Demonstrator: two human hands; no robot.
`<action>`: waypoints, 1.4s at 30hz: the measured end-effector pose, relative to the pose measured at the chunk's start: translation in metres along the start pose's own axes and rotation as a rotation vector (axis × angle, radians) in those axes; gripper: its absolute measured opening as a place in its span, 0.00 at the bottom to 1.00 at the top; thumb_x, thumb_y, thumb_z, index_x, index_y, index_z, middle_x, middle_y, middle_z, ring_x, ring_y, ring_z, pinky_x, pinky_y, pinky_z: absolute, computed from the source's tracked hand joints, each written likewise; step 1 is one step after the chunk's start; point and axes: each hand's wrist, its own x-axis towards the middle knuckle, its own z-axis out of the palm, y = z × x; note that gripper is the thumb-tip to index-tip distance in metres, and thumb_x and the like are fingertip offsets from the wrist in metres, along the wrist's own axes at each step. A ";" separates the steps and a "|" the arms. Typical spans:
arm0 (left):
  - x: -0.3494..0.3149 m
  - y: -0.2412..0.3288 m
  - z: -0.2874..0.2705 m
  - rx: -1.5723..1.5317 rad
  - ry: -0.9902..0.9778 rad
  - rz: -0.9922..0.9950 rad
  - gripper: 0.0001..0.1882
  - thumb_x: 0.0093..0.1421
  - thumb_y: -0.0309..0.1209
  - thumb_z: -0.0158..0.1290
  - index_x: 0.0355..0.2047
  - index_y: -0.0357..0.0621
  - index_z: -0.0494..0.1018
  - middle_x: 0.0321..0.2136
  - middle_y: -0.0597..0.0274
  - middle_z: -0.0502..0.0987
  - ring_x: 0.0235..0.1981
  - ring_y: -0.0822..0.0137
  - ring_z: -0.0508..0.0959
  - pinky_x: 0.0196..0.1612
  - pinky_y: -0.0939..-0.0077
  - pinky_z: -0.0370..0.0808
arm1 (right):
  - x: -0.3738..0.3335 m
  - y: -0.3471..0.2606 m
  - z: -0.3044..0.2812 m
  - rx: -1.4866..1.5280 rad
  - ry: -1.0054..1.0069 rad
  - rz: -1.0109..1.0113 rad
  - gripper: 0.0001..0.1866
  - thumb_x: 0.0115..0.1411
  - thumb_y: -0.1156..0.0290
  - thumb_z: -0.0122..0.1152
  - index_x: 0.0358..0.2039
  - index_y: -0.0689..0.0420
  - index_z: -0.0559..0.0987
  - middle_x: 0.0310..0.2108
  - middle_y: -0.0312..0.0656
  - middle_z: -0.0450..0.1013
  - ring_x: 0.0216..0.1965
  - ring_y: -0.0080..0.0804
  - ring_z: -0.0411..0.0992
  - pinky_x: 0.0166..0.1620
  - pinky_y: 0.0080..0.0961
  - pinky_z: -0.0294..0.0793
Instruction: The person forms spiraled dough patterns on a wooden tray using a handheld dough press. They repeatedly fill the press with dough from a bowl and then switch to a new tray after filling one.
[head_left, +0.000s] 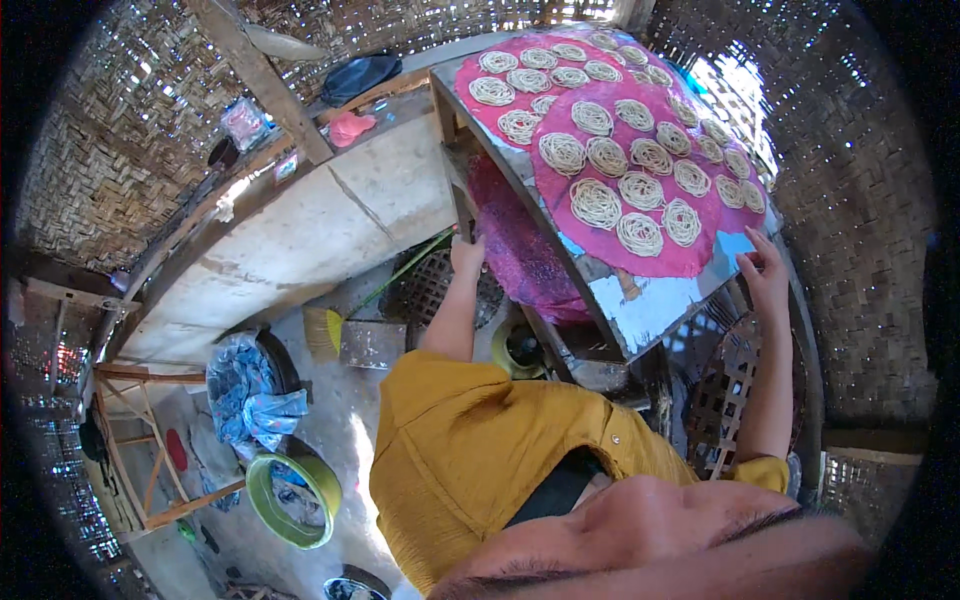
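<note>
Coiled rounds of pale noodle-like strands (640, 190) lie in rows on overlapping pink sheets (600, 250). The sheets cover a worn white-and-blue table (645, 305) in front of me. On the table's left side, my left hand (467, 254) is closed at a wooden table leg (463, 212), its fingers partly hidden. Beside it, crumpled pink-purple plastic (525, 240) fills the space under the tabletop. My right hand (765, 272) is at the near right edge, close to the rim of the pink sheet. Its fingers are apart and hold nothing.
A green basin (325, 500) and a blue plastic-lined tub (235, 400) stand on the floor to the left. A broom (323, 333) and a dark woven basket (430, 285) lie near my left arm. A lattice basket (722, 405) sits below my right arm.
</note>
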 end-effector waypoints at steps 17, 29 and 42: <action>-0.102 0.187 -0.126 -1.015 0.032 0.582 0.10 0.56 0.25 0.42 0.38 0.35 0.66 0.27 0.58 0.72 0.29 0.68 0.74 0.28 0.75 0.73 | -0.112 -0.065 -0.035 0.114 -0.365 -0.141 0.21 0.46 0.75 0.56 0.43 0.58 0.70 0.33 0.41 0.69 0.28 0.24 0.67 0.31 0.17 0.67; -0.324 0.349 -0.122 -1.291 -0.792 0.989 0.14 0.57 0.22 0.41 0.44 0.32 0.63 0.35 0.56 0.71 0.33 0.67 0.74 0.34 0.70 0.76 | -0.210 -0.037 -0.044 1.505 -0.750 0.358 0.44 0.48 0.33 0.29 0.58 0.47 0.38 0.38 0.56 0.67 0.31 0.38 0.72 0.29 0.31 0.75; -0.414 0.306 -0.074 -1.022 -1.162 1.150 0.11 0.54 0.21 0.43 0.37 0.34 0.69 0.34 0.58 0.72 0.33 0.70 0.74 0.34 0.71 0.76 | -0.285 0.026 -0.181 1.199 0.436 0.302 0.22 0.53 0.75 0.49 0.50 0.63 0.64 0.44 0.42 0.66 0.40 0.26 0.68 0.43 0.22 0.67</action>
